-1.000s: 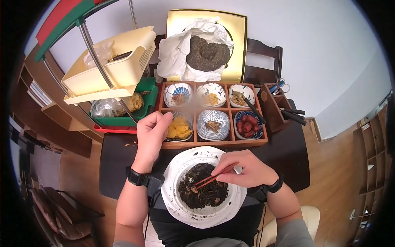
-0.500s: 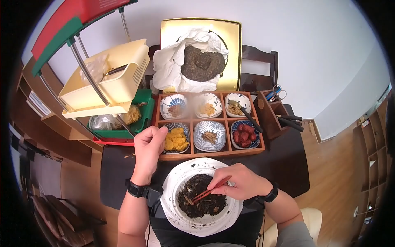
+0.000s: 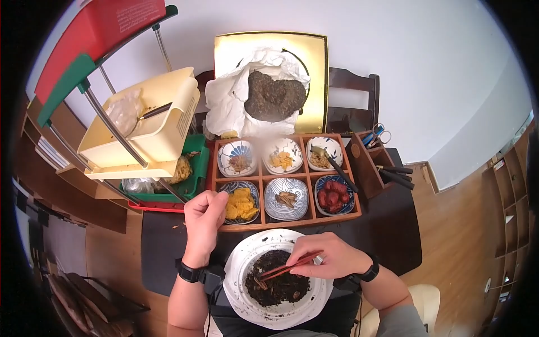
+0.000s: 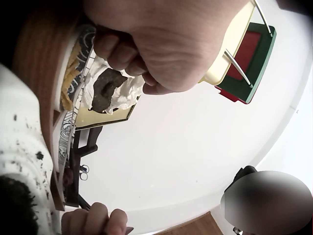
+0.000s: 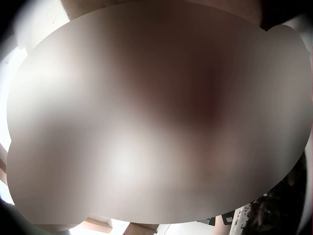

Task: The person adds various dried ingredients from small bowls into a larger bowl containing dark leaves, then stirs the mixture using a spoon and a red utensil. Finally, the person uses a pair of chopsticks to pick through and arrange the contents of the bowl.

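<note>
My right hand [image 3: 331, 255] pinches reddish wooden tongs [image 3: 295, 264] over a white bowl [image 3: 236, 312] in the head view. The tong tips are at a brown piece [image 3: 260, 282] on the dark loose tea leaves [image 3: 283, 295] in the bowl. Curled, with nothing visible in it, my left hand [image 3: 205, 219] is at the front left corner of a wooden compartment tray [image 3: 306, 220], beside a dish of yellow dried flowers [image 3: 241, 203]. The left wrist view shows its fingers [image 4: 122, 53] folded toward the palm. A blur hides most of the right wrist view.
Other tray dishes hold red dates [image 3: 332, 196], brown strips [image 3: 286, 199] and a spoon [image 3: 337, 165]. Behind stands a dark tea cake [image 3: 275, 98] in white paper against a gold box [image 3: 314, 48]. Left is a tiered rack with a cream bin [image 3: 140, 126]; right, a wooden holder [image 3: 368, 174] with scissors.
The head view has tilted, so everything sits lower in it. The tong tips stay on the left side of the bowl with the brown piece. My left hand keeps its curled pose.
</note>
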Available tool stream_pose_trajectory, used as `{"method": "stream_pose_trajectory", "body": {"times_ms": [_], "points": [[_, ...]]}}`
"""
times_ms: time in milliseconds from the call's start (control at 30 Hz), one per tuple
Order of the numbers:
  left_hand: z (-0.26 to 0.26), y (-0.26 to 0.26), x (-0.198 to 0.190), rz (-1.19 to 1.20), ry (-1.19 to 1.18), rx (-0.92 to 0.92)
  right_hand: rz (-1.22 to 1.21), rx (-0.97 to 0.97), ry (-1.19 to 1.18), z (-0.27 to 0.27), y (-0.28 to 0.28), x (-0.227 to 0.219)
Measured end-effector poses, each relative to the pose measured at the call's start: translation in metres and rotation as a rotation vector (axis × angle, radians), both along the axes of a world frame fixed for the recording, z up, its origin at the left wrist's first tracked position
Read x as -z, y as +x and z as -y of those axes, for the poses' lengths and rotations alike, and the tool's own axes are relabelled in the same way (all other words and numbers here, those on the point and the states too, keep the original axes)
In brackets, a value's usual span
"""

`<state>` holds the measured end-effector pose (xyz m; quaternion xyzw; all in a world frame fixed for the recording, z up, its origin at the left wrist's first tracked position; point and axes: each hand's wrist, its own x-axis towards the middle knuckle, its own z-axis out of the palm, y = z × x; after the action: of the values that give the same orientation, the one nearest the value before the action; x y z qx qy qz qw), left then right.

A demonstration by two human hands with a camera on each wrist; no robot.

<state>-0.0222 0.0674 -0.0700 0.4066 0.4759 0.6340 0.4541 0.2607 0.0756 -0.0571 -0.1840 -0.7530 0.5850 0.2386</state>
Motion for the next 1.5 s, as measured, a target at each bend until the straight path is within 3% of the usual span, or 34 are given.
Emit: {"method": "stream_pose_trajectory", "body": {"times_ms": [667, 1167, 1267, 1500], "points": [[-0.003, -0.003, 0.004, 0.031, -0.009, 0.01, 0.065, 0.048, 0.076, 0.002, 0.003, 0.004], [-0.003, -0.006, 0.0, -0.006, 0.016, -0.034, 0.133, 0.14, -0.034, 0.01, 0.001, -0.001], [-0.003, -0.006, 0.001, -0.021, 0.023, -0.062, 0.085, 0.202, 0.116, 0.011, -0.003, 0.002], [-0.005, -0.006, 0.004, -0.012, 0.03, -0.052, 0.09, 0.166, 0.108, 0.016, -0.006, -0.002]]}}
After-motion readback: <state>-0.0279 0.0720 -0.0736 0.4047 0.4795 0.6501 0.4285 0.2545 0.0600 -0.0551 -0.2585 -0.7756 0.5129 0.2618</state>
